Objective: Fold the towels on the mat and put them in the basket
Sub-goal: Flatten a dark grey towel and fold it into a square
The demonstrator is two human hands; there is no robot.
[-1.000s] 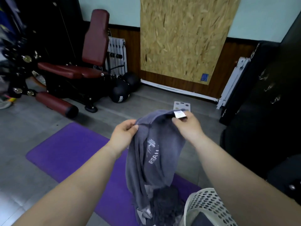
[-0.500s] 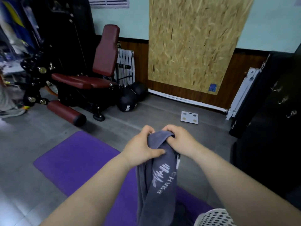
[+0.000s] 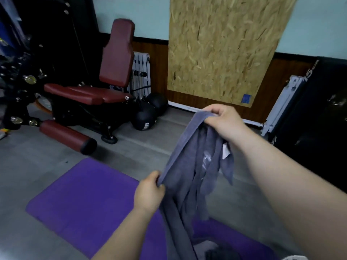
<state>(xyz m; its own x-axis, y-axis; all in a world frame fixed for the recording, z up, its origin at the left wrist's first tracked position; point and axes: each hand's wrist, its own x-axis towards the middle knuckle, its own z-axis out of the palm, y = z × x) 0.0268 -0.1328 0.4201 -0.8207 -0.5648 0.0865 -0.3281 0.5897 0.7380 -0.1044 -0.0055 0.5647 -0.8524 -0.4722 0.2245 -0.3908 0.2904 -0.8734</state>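
Underfoot, in the head view, a grey floor [image 3: 47, 166] carries a purple mat [image 3: 84, 199] laid slantwise, its rounded left corner and long far edge plainly visible. A chipboard panel [image 3: 221, 49] stands against the far wall above dark wood skirting. On the left is a gym machine with a maroon padded seat [image 3: 90, 94]. Its maroon leg roller [image 3: 67, 136] ends just short of the mat's far corner. Two black medicine balls [image 3: 143, 119] sit by the machine's foot, near a white radiator [image 3: 141, 76]. A tall black cabinet [image 3: 319, 119] closes off the right side, with a second white radiator [image 3: 281, 107] leaning beside it. Bare floor runs between the mat's far edge and the wall.

The grey towel [image 3: 187, 175] hangs in the air over the mat's right part, bunched in long folds, a white label showing near the right wrist. The raised right hand [image 3: 223, 122] has its fingers curled over the towel's top corner. The left hand [image 3: 149, 194], lower and nearer, pinches the same hem between thumb and fingers, and the hem runs taut between the two. Below, a heap of darker cloth [image 3: 216, 250] lies on the mat. A sliver of the white basket [image 3: 294, 258] rim shows at the bottom right edge.
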